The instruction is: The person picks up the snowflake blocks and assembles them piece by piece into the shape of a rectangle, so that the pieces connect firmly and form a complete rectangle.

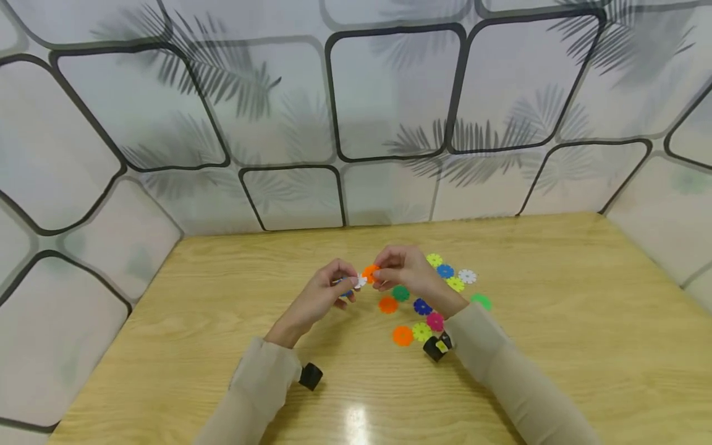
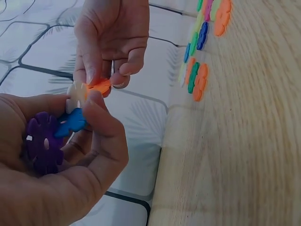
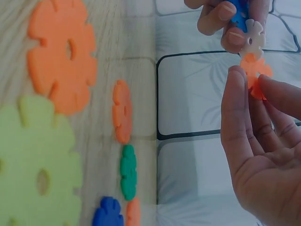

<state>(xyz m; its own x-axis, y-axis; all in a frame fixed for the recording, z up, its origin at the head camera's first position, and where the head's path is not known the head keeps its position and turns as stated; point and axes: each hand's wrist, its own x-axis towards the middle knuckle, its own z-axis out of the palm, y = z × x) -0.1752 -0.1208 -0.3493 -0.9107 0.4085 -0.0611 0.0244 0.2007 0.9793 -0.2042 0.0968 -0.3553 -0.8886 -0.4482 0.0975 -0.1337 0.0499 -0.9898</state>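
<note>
My left hand [image 1: 322,292] pinches a white notched disc [image 2: 76,96] that is joined to a blue disc [image 2: 71,122] and a purple disc [image 2: 44,142]. Between the thumb and fingers of my right hand [image 1: 408,272] is an orange notched disc [image 3: 255,74]. Its edge meets the white disc's edge, held above the table; whether their slots are fully engaged I cannot tell. In the left wrist view the purple disc lies against the left palm.
Several loose discs lie on the wooden table [image 1: 222,346] below and around the right hand, among them a green disc [image 1: 400,293], an orange disc [image 1: 403,336] and a pink disc [image 1: 436,321]. A patterned cloth wall [image 1: 389,99] rises behind the table.
</note>
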